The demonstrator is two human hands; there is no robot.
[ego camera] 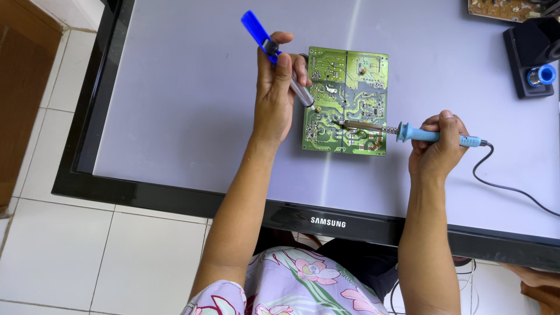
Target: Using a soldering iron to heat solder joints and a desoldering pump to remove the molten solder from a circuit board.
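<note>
Left hand: the left hand (274, 96) has its fingers clamped round a blue-handled desoldering pump with a silver barrel (279, 57), tip down on the board's left part.
Right hand: the right hand (438, 146) has its fingers wrapped tight on a light-blue-handled soldering iron (408, 133), its metal tip lying across the board's lower middle.
Board: a green rectangular circuit board (346, 100) lies flat, solder side up.
Desk: a grey flat screen panel with a black frame (175, 87) carries the board.
Cord: the iron's black cable (501, 185) trails off right.
Far corner: a black soldering stand with a blue knob (534, 55).
</note>
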